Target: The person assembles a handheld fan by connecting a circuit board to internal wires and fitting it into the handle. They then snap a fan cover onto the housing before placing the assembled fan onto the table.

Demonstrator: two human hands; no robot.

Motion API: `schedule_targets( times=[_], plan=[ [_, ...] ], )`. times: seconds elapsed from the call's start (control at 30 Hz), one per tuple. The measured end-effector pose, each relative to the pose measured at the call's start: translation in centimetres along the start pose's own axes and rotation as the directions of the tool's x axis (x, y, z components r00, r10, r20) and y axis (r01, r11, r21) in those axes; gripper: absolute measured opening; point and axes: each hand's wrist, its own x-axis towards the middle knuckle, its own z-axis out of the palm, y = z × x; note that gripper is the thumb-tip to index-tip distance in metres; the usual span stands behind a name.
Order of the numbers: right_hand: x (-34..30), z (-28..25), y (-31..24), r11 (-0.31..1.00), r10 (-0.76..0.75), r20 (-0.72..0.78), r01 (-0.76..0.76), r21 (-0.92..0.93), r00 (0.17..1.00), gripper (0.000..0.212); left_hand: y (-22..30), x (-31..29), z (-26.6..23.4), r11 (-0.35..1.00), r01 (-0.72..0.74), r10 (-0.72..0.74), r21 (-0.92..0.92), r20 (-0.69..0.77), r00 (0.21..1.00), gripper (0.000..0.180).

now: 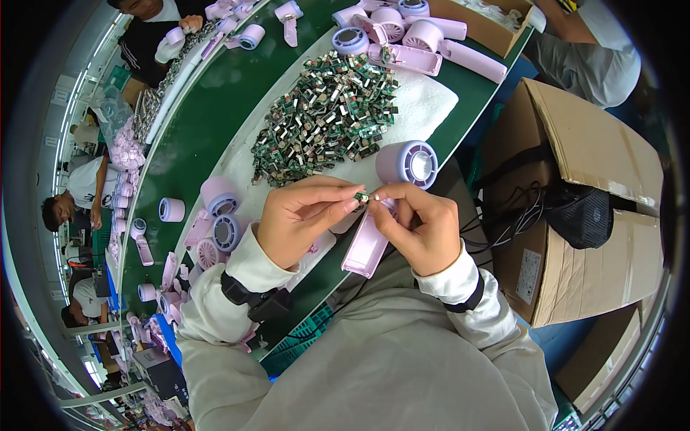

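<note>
My left hand (305,214) is closed, pinching a small green circuit board (361,196) between thumb and fingertips. Right beside it, my right hand (422,224) is closed too, thumb and forefinger meeting at a tiny white part by the board's edge; I cannot make out what that part is. Beneath the right hand's fingers lies an open pink handle shell (368,248), its hollow side up. Just beyond the hands is a pink fan head (407,164) with a lilac ring; the hands hide whether shell and head join.
A big heap of small circuit boards (323,118) lies on a white sheet (424,108) on the green table (180,136). Pink fan parts (424,36) lie at the far end, more fan heads (219,195) at left. An open cardboard box (575,266) with black cables stands at right. Other people work nearby.
</note>
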Motion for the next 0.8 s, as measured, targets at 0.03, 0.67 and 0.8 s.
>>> schedule_targets(
  times=[0.03,0.67,0.8],
  plan=[
    [0.0,-0.1,0.0,1.0,0.013,0.004,-0.013,0.002,1.0,0.013,-0.1,0.0,0.0,1.0,-0.008,0.008,0.007,0.005,1.0,0.023],
    [0.4,-0.5,-0.3,0.995,0.065,0.076,-0.071,0.077,0.995,0.018,-0.4,-0.6,-0.4,0.95,0.168,-0.156,-0.261,0.068,0.985,0.022],
    [0.2,0.2,-0.4,0.994,-0.113,-0.023,0.112,-0.003,0.993,0.017,-0.1,-0.5,-0.4,0.932,0.178,-0.179,-0.315,0.027,0.983,0.024]
  ],
)
